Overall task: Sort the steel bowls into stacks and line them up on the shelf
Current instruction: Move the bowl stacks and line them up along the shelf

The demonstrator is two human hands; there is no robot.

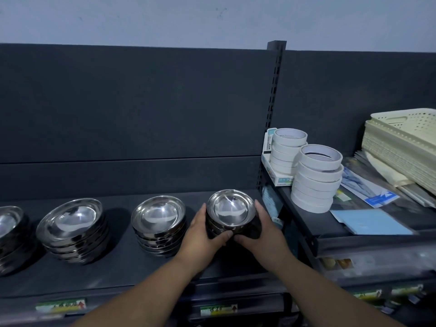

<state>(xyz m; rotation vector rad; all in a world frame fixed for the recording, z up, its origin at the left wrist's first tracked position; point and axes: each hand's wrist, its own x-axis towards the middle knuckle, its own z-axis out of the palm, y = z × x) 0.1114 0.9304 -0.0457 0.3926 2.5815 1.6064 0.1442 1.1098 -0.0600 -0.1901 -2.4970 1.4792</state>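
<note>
Several stacks of steel bowls stand in a row on a dark shelf (122, 263). The rightmost, smallest stack (230, 210) sits near the shelf's right end, and both hands clasp it. My left hand (200, 234) presses its left side and my right hand (264, 232) its right side, thumbs meeting at the front. To the left stand a medium stack (158, 219), a wider stack (70, 224) whose top bowl sits tilted, and a fourth stack (9, 232) cut off by the left edge.
A slotted upright post (273, 114) divides this shelf from a higher shelf on the right, which holds two columns of white tape rolls (316, 180), a small box, blue paper (372, 220) and cream plastic baskets (403, 142). Price labels line the shelf fronts.
</note>
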